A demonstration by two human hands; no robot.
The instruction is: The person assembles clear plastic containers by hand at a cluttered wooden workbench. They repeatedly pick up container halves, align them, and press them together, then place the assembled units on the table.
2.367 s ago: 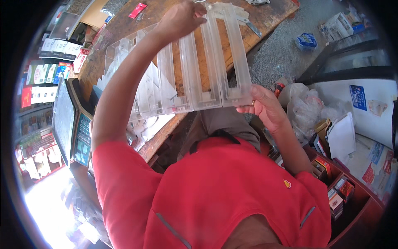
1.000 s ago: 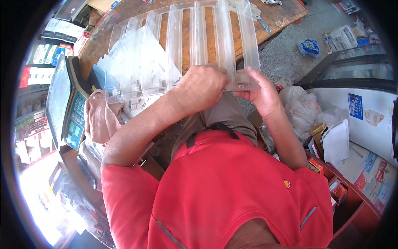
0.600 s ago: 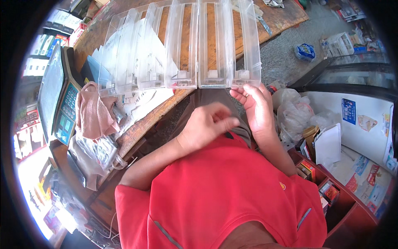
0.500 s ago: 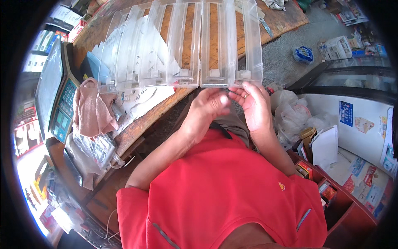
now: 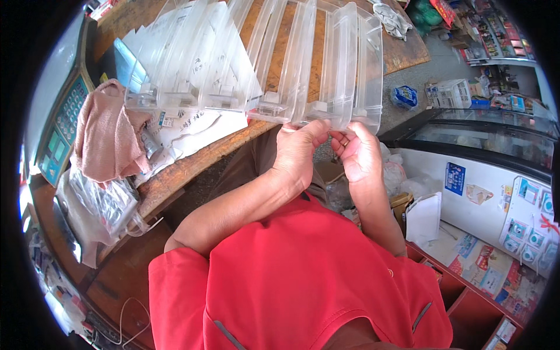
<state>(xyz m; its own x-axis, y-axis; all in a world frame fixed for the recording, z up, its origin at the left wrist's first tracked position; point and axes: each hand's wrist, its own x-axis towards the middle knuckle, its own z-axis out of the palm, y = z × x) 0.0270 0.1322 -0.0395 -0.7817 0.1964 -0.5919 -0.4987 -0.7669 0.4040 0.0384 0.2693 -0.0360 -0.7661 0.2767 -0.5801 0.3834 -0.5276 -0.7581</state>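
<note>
A clear plastic tray (image 5: 339, 64), divided lengthwise into several narrow lanes, lies over the wooden table and juts a little past its near edge. Small clear blocks sit at the near ends of the lanes. My left hand (image 5: 294, 153) pinches the tray's front edge right of its middle, thumb on top and fingers mostly hidden. Close beside it, my right hand (image 5: 361, 157) has its thumb at the front right corner and its fingers curled under. A ring shows on one finger. Whether a small part sits between the fingertips I cannot make out.
White papers (image 5: 224, 119) lie under the tray on the table (image 5: 186, 160). At left stand a scale with a keypad (image 5: 64, 119) and a pink towel (image 5: 111, 134). A glass-topped freezer (image 5: 420, 169) and plastic bags (image 5: 394, 175) are at right. A blue-wrapped pack (image 5: 404, 97) sits beyond.
My left hand has come from hanging apart, below the front edge, to pinching it. The tray's right-hand lanes now appear tilted, and the whole view has shifted.
</note>
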